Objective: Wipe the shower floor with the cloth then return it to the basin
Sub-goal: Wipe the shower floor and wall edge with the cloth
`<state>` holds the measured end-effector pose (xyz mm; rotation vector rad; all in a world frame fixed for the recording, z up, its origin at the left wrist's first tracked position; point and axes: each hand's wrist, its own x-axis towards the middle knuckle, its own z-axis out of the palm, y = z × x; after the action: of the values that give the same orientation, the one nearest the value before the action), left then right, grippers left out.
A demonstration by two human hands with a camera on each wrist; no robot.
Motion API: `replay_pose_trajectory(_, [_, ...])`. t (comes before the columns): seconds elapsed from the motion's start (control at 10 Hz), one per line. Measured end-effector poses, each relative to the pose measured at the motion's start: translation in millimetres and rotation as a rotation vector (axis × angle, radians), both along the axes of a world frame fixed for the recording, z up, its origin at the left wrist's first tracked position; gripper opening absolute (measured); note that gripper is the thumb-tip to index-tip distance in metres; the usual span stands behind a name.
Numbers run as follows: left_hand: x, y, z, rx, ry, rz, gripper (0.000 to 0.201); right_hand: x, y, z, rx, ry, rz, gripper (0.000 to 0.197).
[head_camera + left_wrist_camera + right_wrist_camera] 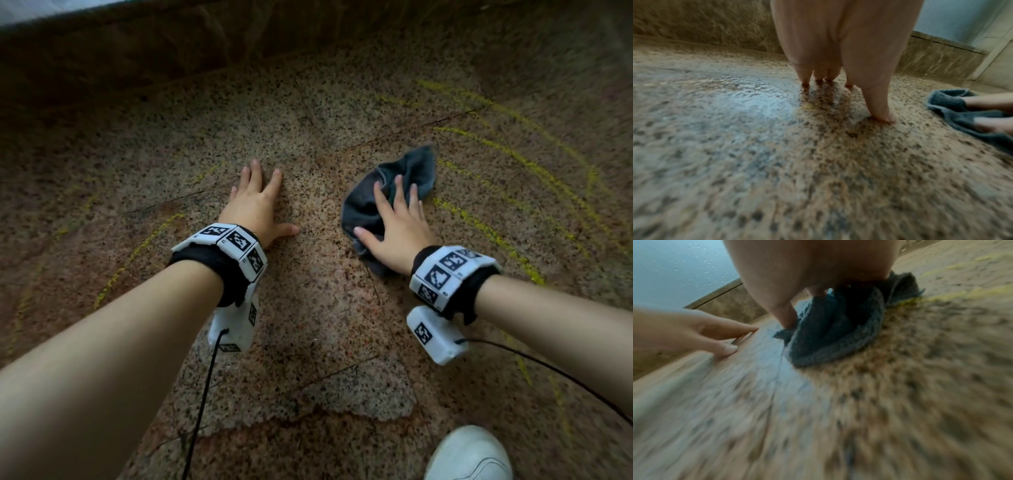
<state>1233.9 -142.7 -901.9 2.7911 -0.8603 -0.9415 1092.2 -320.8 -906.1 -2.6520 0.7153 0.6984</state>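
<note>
At about 5 o'clock in the head view, nearest the camera, the toe of a white shoe (469, 454) stands on the speckled stone floor (318, 325). Thin black cables (202, 404) trail back from white camera units under each wrist, and both wrists wear black bands (222, 263) with white marker blocks.

Further out, at about 11 o'clock from the frame's centre, the left hand (255, 205) lies flat on the bare floor, fingers straight and spread, thumb out to the side, holding nothing. The left wrist view shows its fingertips (889, 116) touching the stone, beside a wet, shiny patch.

At about 1 o'clock, the right hand (397, 226) presses down on the cloth (416, 168) with straight, spread fingers; it does not clutch it. The cloth is a dark grey-blue towelling rag, crumpled into folds with a thick hemmed edge, lying on the floor under the palm and sticking out beyond the fingertips. It is well apart from the left hand.

Yellow smeared streaks (493, 233) curve across the floor at 2 to 3 o'clock, just beside the cloth. Farthest off, at 12 o'clock, a brown stone kerb (171, 51) runs along the floor's edge.
</note>
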Motion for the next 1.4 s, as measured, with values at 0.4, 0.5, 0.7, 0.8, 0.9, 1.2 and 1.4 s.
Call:
replay_pose_trajectory(0.4, [0, 0, 0, 0.003, 0.009, 0.002, 0.103, 5, -3, -3, -0.016, 0.015, 0.003, 0.080])
replay_pose_trajectory(0.5, [0, 0, 0, 0.004, 0.007, 0.001, 0.103, 22, -16, -4, -0.044, -0.005, -0.030, 0.079])
replay_pose_trajectory(0.7, [0, 1, 0, -0.007, 0.008, 0.003, 0.103, 37, -21, -3, -0.043, -0.045, -0.126, 0.078])
replay_pose_trajectory(0.8, [0, 1, 0, -0.005, 0.005, 0.002, 0.103, 27, -13, -2, -0.034, -0.038, -0.097, 0.080])
replay_pose_trajectory(0.9, [0, 0, 0, 0.000, 0.007, 0.000, 0.103, 9, -1, 0, -0.020, -0.006, -0.045, 0.080])
replay_pose_trajectory(1.2, [1, 1, -1, 0.004, 0.002, -0.005, 0.103, -1, 6, -4, -0.007, 0.038, 0.015, 0.081])
replay_pose_trajectory(1.4, [0, 0, 0, 0.003, 0.000, -0.003, 0.102, 37, -31, -3, -0.053, -0.024, -0.093, 0.078])
